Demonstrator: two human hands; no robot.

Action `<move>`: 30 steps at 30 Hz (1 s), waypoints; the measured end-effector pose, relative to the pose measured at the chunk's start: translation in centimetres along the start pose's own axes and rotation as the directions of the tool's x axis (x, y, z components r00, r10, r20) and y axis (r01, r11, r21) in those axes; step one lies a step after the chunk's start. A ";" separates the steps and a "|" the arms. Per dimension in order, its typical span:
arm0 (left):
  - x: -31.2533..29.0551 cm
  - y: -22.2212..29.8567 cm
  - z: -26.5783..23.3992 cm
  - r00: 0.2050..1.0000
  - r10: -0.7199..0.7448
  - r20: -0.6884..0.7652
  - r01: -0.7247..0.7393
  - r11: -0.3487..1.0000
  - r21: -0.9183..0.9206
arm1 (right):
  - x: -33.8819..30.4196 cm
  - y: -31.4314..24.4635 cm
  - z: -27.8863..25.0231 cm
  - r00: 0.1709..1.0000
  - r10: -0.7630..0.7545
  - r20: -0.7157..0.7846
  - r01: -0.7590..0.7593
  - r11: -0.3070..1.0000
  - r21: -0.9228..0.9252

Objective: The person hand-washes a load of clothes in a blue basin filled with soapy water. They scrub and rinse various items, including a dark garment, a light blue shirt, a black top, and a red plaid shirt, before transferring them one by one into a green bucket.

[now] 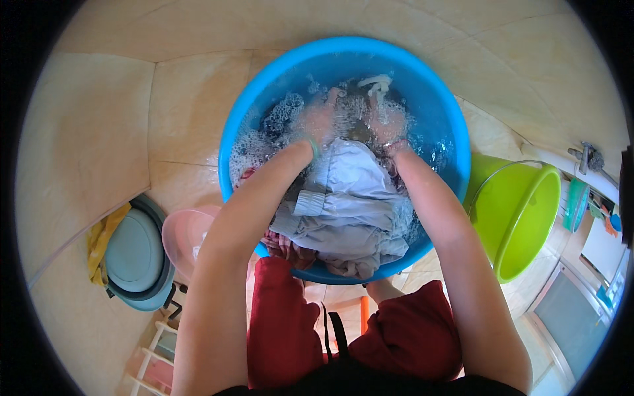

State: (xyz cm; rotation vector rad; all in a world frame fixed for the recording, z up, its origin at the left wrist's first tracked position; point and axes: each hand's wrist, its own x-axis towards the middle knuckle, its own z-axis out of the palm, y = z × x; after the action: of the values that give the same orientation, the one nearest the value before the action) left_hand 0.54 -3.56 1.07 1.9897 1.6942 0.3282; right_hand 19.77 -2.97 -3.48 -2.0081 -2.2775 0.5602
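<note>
Tub: blue round tub [347,45], in front of the person's knees, holding sudsy water [247,150] and laundry.
Garment: pale grey-blue garment [360,208], bunched and wet, from mid-tub to the near edge, partly above water; gathered band toward its left side.
Second cloth: dark red patterned cloth [287,251], under the garment at the tub's near-left edge.
Left hand: left hand [320,120] underwater, far half of tub; green wristband [315,150] at wrist; suds blur it, cannot tell how open or whether it grips anything.
Right hand: right hand [388,125] also underwater, right of the left one; white strap [378,80] by its fingertips, near the far edge; openness and grip cannot be told.
Bucket: lime green bucket [493,221], tilted, just beside the tub's right edge.
Left side: pink basin [187,228] near the tub; yellow cloth [102,241] farther out.
Clothes: red shorts [284,323] on the person.
</note>
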 end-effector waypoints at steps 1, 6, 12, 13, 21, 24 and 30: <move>0.5 -0.2 0.3 0.999 0.012 0.039 -0.007 0.993 -0.118 | 0.4 0.4 1.0 0.999 0.032 0.009 -0.032 0.999 0.022; 1.2 -0.3 -2.2 0.985 -0.017 0.174 0.034 0.995 -0.095 | 0.7 -3.0 -0.9 0.992 0.064 -0.109 -0.062 0.998 0.021; 3.2 -1.2 -0.6 0.960 -0.087 0.266 0.161 0.948 -0.273 | 1.9 -1.6 -1.2 0.958 0.276 0.071 -0.281 0.958 0.061; 3.3 -2.2 0.2 0.967 -0.067 0.244 0.139 0.946 -0.292 | 2.1 -1.7 -1.4 0.965 0.248 0.084 -0.257 0.958 0.126; 2.5 -2.2 -2.9 0.942 -0.185 0.281 0.237 0.958 -0.164 | -1.3 1.4 -6.5 0.942 0.157 0.297 -0.335 0.508 0.793; 1.2 -0.2 -5.9 0.973 -0.061 0.221 0.140 0.921 -0.364 | -3.2 -1.0 -11.1 0.937 0.177 0.302 -0.346 0.335 0.876; 0.0 2.0 -11.3 0.988 0.005 0.156 0.097 0.763 -0.639 | -5.2 -3.1 -17.4 0.975 0.194 0.107 -0.156 0.262 0.952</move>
State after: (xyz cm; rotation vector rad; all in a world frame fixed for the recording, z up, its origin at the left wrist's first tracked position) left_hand -3.26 -1.29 11.61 1.4098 1.2878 0.6339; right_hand 22.40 -4.27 14.73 -1.4776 -1.0247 1.4593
